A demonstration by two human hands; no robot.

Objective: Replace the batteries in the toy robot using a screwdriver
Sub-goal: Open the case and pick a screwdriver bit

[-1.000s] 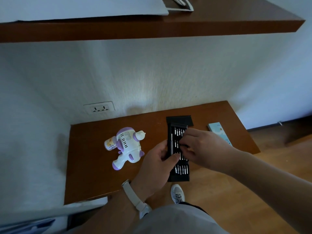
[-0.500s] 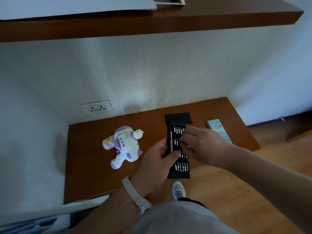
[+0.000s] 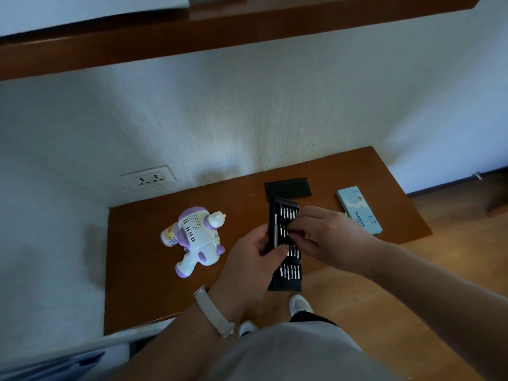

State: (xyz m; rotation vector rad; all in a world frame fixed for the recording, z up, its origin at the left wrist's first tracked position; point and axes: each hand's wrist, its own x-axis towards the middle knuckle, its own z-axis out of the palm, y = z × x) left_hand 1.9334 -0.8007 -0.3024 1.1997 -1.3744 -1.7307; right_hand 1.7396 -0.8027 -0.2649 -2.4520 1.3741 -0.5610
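A white and purple toy robot (image 3: 195,238) lies on its front on the brown table (image 3: 137,257), left of my hands. My left hand (image 3: 254,261) grips the left side of a black screwdriver bit tray (image 3: 286,279), held above the table's front edge. A slim screwdriver handle (image 3: 275,231) lies along the tray's left slot. My right hand (image 3: 327,237) has its fingertips curled onto the bits in the tray's middle rows; what they pinch is hidden.
The tray's black sleeve (image 3: 287,187) lies behind it on the table. A light blue box (image 3: 360,209) lies to the right. A wall socket (image 3: 149,177) sits above the table, a wooden shelf (image 3: 220,31) overhead. Wooden floor and my shoes (image 3: 301,303) are below.
My right hand's fingers have shifted slightly over the tray's middle bits. The left hand keeps its hold on the tray. The camera has tilted a little.
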